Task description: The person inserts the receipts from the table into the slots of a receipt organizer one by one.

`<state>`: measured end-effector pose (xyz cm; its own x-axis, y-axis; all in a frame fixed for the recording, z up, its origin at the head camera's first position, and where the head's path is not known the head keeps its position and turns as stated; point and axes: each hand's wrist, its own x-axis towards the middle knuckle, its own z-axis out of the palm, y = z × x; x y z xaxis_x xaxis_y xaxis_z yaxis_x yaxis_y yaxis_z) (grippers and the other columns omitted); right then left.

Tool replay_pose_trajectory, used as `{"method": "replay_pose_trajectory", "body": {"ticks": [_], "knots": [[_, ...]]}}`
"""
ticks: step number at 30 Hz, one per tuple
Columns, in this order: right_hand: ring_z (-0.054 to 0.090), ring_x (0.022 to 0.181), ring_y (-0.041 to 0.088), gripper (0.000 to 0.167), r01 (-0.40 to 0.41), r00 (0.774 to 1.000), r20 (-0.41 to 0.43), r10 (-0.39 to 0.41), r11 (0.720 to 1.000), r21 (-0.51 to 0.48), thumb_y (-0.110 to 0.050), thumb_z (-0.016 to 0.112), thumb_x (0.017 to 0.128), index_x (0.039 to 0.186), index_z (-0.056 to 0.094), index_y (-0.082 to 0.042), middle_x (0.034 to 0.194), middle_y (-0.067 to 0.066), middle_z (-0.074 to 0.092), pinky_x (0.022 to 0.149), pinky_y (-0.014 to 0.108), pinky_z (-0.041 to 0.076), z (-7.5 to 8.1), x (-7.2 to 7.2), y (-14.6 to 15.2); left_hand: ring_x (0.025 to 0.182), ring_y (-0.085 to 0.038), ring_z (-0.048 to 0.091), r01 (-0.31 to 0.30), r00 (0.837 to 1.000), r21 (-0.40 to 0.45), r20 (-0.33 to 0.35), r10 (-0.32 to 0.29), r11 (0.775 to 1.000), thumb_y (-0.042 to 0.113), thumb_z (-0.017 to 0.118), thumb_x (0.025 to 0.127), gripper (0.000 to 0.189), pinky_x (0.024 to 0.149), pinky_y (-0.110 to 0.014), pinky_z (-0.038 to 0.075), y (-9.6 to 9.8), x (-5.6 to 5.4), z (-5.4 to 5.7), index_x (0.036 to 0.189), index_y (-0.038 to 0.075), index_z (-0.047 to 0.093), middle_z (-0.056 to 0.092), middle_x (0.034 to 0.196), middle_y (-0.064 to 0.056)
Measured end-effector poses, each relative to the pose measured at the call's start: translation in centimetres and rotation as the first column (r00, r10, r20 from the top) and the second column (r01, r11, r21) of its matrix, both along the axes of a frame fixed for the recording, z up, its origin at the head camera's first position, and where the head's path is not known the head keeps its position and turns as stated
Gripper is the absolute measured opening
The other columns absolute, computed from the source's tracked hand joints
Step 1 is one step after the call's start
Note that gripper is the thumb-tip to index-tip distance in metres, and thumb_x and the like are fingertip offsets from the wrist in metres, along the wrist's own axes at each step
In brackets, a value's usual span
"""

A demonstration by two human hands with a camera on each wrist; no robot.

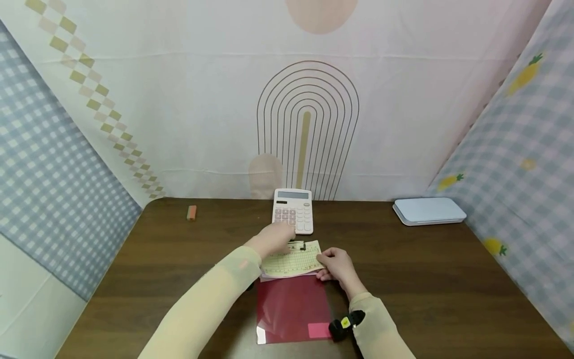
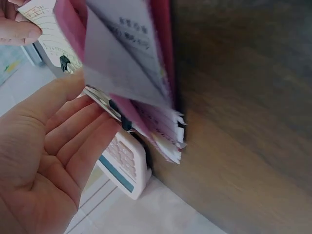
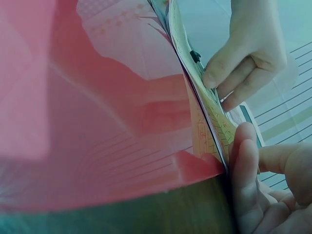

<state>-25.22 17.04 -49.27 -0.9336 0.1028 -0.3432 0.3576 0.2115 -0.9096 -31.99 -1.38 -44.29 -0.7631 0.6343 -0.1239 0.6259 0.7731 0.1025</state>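
Note:
A sheaf of yellow printed slips (image 1: 293,263), with pink and white sheets beneath, lies over the upper part of a translucent red folder (image 1: 293,309). Across the slips' top edge runs a clip (image 1: 297,245) with black ends. My left hand (image 1: 274,239) grips this clip; in the left wrist view the thumb and fingers (image 2: 95,146) meet around it. At the slips' right edge, my right hand (image 1: 337,269) pinches the papers between thumb and fingers. The right wrist view shows the yellow slips (image 3: 214,117) bent near those fingertips.
Just beyond the left hand lies a white calculator (image 1: 293,199). An orange and green eraser (image 1: 192,213) is at the back left of the wooden table (image 1: 148,279). A pale blue case (image 1: 429,210) lies at the back right. Fabric hangs behind and at both sides.

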Motion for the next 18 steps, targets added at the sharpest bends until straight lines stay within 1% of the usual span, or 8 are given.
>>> {"method": "replay_pose_trajectory", "body": {"ticks": [3, 7, 9, 14, 18], "knots": [[0.059, 0.045, 0.012, 0.019, 0.003, 1.000, 0.005, -0.003, 1.000, -0.021, -0.009, 0.057, 0.091, 0.103, 0.054, 0.006, 0.065, 0.012, 0.059, 0.044, 0.024, 0.051, -0.1, 0.0, 0.0, 0.069, -0.012, 0.056, 0.035, 0.999, 0.014, -0.022, -0.034, 0.999, 0.016, 0.076, 0.077, 0.009, 0.069, -0.029, 0.050, -0.5, 0.3, 0.0, 0.081, 0.010, 0.070, 0.067, 0.078, 0.001], [0.061, 0.046, 0.014, 0.019, 0.002, 1.000, 0.006, -0.002, 0.999, -0.032, -0.009, 0.057, 0.092, 0.103, 0.054, 0.006, 0.067, 0.013, 0.060, 0.045, 0.026, 0.052, -0.1, 0.0, 0.0, 0.061, -0.012, 0.041, 0.075, 0.997, 0.045, -0.032, -0.074, 0.996, 0.009, 0.073, 0.077, 0.005, 0.061, -0.028, 0.042, -1.1, 0.7, -0.2, 0.077, 0.010, 0.068, 0.058, 0.066, 0.003], [0.061, 0.046, 0.014, 0.019, 0.002, 1.000, 0.009, -0.002, 0.999, -0.035, -0.009, 0.057, 0.092, 0.103, 0.054, 0.006, 0.068, 0.014, 0.061, 0.046, 0.026, 0.052, -0.2, 0.1, 0.1, 0.061, -0.011, 0.039, 0.097, 0.995, 0.054, -0.026, -0.095, 0.994, 0.007, 0.073, 0.076, 0.006, 0.060, -0.028, 0.040, -1.3, 0.8, -0.2, 0.079, 0.010, 0.068, 0.055, 0.065, 0.005], [0.061, 0.047, 0.014, 0.018, 0.009, 1.000, 0.007, -0.009, 0.999, -0.044, -0.008, 0.057, 0.091, 0.102, 0.054, 0.006, 0.067, 0.013, 0.061, 0.046, 0.025, 0.052, -0.2, 0.1, 0.1, 0.061, -0.009, 0.042, 0.155, 0.987, 0.038, -0.039, -0.153, 0.987, 0.007, 0.072, 0.076, 0.009, 0.061, -0.027, 0.043, -1.8, 1.1, -0.2, 0.082, 0.011, 0.067, 0.056, 0.066, 0.006], [0.061, 0.047, 0.014, 0.017, 0.012, 1.000, -0.005, -0.012, 0.999, -0.053, -0.008, 0.057, 0.091, 0.101, 0.053, 0.006, 0.067, 0.013, 0.061, 0.046, 0.026, 0.052, -0.2, 0.2, 0.1, 0.063, -0.010, 0.049, 0.172, 0.983, 0.031, -0.073, -0.170, 0.985, 0.008, 0.073, 0.076, 0.010, 0.064, -0.029, 0.047, -2.0, 1.3, -0.3, 0.083, 0.012, 0.067, 0.062, 0.070, 0.005]]}}
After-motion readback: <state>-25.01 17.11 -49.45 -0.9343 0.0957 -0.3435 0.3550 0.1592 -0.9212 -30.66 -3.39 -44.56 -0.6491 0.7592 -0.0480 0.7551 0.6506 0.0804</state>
